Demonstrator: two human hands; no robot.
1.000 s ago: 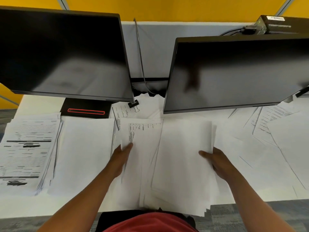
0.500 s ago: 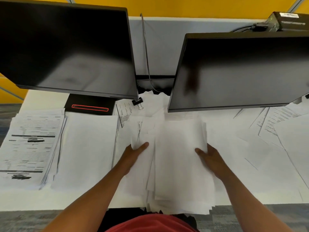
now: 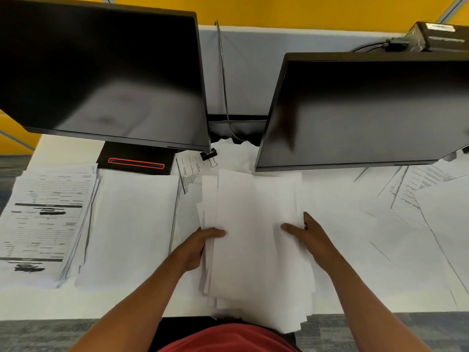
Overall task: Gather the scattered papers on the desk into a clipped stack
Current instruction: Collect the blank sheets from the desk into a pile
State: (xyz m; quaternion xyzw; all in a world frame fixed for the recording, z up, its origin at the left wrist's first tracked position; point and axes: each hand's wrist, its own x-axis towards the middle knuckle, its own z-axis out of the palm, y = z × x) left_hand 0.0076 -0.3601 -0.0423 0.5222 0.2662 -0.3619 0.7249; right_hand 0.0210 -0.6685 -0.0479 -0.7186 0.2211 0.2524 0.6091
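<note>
Centrally, item one: a loose stack of white papers (image 3: 253,237) is lying on the white desk (image 3: 61,151), its near end overhanging the desk's front edge, its sheets unevenly aligned along the left side and bottom.

Item two: the left hand (image 3: 196,247) is gripping the stack's left edge, thumb on top of the sheets, fingers curled under and out of sight.

Item three: the right hand (image 3: 308,236) is pressing against the stack's right edge, thumb lying over the top sheet, the index finger extending along the side; whether the other fingers are closing underneath cannot be told.

Item four: a black binder clip (image 3: 209,155) is sitting beyond the stack, just below the left monitor's (image 3: 101,72) lower right corner, touching a printed sheet (image 3: 189,171); it is apart from the held stack.

Item five: a printed pile (image 3: 48,219) and a blank pile (image 3: 132,224) are resting side by side at left.

Item six: scattered sheets (image 3: 416,199) are overlapping one another at right, partly under the right monitor (image 3: 368,110).

Item seven: a black monitor base (image 3: 135,160) with a red outline is standing behind the blank pile.
</note>
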